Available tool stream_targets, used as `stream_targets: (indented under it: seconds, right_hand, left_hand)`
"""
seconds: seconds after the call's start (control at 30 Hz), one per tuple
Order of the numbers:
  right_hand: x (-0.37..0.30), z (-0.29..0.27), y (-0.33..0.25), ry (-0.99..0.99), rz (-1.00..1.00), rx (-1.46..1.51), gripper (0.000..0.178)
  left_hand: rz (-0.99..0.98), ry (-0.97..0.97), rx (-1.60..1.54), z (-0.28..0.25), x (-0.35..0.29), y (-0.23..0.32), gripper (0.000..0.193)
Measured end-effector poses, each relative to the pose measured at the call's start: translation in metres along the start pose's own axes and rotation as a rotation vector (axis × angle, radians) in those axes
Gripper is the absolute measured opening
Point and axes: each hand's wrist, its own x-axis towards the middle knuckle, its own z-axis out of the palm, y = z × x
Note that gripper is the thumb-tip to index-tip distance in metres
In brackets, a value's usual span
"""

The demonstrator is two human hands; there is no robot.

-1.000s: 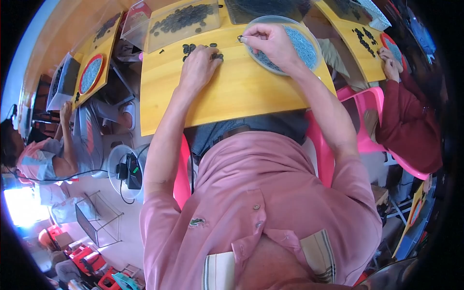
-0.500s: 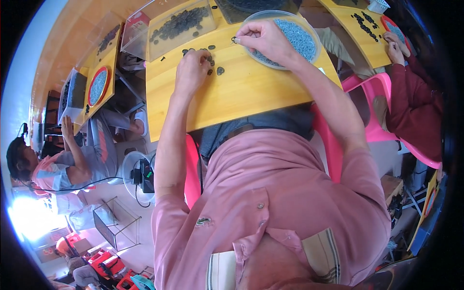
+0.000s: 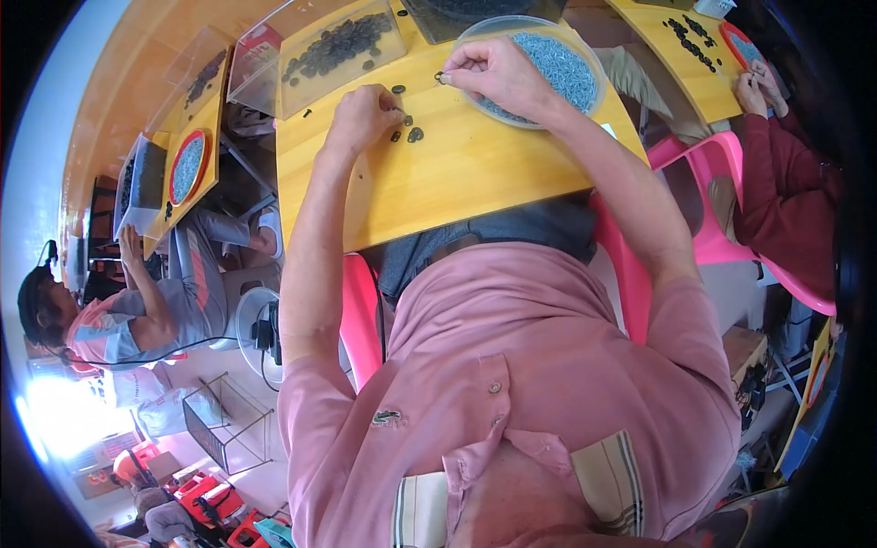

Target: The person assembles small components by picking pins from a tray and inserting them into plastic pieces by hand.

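Little roundish black bits (image 3: pixel 416 135) lie near the left hand (image 3: pixel 361 116), whose hold I can't tell, while the right hand (image 3: pixel 502 73) pinches a tiny dark thing (image 3: pixel 439 78).

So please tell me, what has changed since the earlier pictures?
The left hand, earlier stretched over dark discs, now has its fingers curled together; whether it grips one is unclear. A few discs now lie closer to the person. The right hand still pinches a small dark piece left of the round tub; the clear tray stays in place.
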Motion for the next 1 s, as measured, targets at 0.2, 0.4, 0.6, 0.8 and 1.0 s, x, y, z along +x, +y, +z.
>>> stream_targets:
  seconds: [0.2,0.4,0.6,0.8,1.0]
  right_hand:
    - [-0.002,0.001,-0.002,0.009,-0.004,0.004,0.016]
    - [-0.006,0.007,-0.008,-0.073,0.019,-0.01,0.015]
    - [-0.009,0.014,-0.012,-0.144,0.015,-0.027,0.019]
    - [-0.011,0.022,-0.009,-0.187,0.009,0.072,0.023]
    - [-0.016,0.023,-0.018,-0.177,0.077,0.012,0.014]
  left_hand:
    - [-0.039,0.019,-0.122,-0.003,-0.008,0.015,0.022]
    - [-0.095,0.161,-0.844,0.008,-0.046,0.039,0.02]
    - [-0.103,0.188,-1.16,0.018,-0.076,0.051,0.021]
    - [-0.15,0.243,-1.305,0.026,-0.084,0.05,0.023]
    - [-0.187,0.243,-1.366,0.028,-0.086,0.051,0.024]
